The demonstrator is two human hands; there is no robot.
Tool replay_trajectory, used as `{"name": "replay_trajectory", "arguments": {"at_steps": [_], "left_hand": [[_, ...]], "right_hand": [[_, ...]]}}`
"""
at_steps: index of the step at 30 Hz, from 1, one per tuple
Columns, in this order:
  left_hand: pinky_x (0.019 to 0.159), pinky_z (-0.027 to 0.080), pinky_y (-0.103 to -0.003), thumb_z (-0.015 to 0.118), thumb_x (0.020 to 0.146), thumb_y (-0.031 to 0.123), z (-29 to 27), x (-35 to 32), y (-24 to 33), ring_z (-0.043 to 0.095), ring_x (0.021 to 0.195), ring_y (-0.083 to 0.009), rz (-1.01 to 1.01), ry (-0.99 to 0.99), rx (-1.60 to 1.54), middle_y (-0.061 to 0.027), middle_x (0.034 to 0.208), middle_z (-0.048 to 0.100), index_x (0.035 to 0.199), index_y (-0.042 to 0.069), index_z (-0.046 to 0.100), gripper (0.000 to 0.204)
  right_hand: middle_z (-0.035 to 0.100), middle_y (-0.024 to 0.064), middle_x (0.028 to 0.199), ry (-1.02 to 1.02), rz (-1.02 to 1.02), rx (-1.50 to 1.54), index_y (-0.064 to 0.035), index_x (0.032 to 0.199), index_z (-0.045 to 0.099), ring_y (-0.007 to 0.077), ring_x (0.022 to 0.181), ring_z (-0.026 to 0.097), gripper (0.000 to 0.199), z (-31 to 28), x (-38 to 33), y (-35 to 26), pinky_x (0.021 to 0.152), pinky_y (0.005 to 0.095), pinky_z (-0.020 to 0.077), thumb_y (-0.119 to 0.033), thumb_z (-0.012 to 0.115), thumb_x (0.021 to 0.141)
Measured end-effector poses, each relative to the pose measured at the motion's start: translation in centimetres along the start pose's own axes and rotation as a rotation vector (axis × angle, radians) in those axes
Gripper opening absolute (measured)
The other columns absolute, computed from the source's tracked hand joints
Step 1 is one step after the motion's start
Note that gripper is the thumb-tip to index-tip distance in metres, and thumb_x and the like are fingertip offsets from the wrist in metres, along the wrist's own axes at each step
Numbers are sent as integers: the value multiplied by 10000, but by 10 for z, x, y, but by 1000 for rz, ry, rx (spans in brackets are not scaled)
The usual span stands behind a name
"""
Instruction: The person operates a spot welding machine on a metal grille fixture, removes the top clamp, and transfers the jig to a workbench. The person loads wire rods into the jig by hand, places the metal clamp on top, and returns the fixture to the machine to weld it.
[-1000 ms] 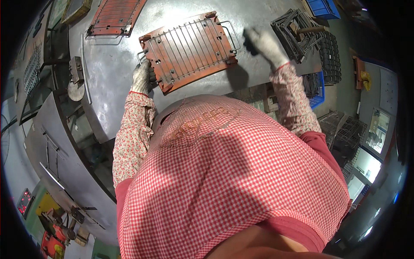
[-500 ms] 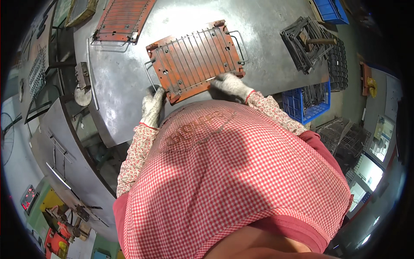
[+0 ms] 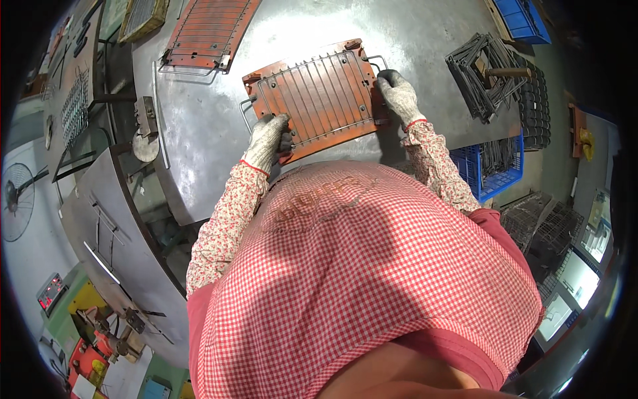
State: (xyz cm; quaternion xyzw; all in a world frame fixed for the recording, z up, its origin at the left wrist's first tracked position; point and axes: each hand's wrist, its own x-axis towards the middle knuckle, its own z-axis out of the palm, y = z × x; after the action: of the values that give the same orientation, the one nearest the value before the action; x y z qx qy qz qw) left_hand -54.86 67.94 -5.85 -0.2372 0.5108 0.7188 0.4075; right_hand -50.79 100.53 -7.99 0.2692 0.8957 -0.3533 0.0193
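Curled left hand (image 3: pixel 267 139), right hand (image 3: pixel 401 100) (seemingly) on board (image 3: pixel 320 98)

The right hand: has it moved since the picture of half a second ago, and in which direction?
Yes. Judged against the stack of dark wire frames, the right hand has moved rightward and farther from the checked apron, closer to that stack.

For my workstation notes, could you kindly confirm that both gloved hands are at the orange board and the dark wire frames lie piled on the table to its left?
One side is wrong: in the head view, the dark wire frames lie piled on the table to the right of the orange board, not its left. The rest stands.
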Motion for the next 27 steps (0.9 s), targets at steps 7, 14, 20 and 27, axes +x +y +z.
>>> {"name": "replay_trajectory", "arguments": {"at_steps": [7, 14, 20, 27], "left_hand": [[369, 331, -231, 580, 925, 150, -18, 22, -8, 370, 437, -100, -63, 105, -176, 4, 605, 436, 824, 89, 478, 156], [395, 346, -238, 618, 903, 213, 20, -46, 29, 454, 454, -114, 127, 141, 57, -33, 761, 564, 1037, 48, 599, 213], [491, 448, -241, 662, 894, 201, 23, -59, 51, 580, 579, -111, 447, 22, 337, -57, 832, 644, 1121, 25, 625, 289], [767, 537, -349, 750, 787, 383, -55, -2, 22, 632, 956, -215, 368, 453, 481, -206, 1197, 581, 1358, -39, 437, 776]], "right_hand": [[659, 176, 1095, -66, -7, -57, -139, 1141, 623, 356, 1046, 620, 313, 1, -2, -2, 919, 422, 482, -341, 545, 914], [689, 176, 981, -358, -216, 125, -25, 1313, 509, 238, 834, 695, 578, 18, -62, -83, 782, 353, 550, -461, 519, 933], [624, 96, 987, -557, -141, 430, -39, 1238, 546, 142, 759, 596, 376, -11, -109, -160, 662, 289, 519, -297, 536, 964], [391, -47, 537, -511, -31, 1155, -16, 1026, 598, 44, 398, 332, 213, -60, -108, -169, 351, 211, 278, -193, 489, 978]]}}
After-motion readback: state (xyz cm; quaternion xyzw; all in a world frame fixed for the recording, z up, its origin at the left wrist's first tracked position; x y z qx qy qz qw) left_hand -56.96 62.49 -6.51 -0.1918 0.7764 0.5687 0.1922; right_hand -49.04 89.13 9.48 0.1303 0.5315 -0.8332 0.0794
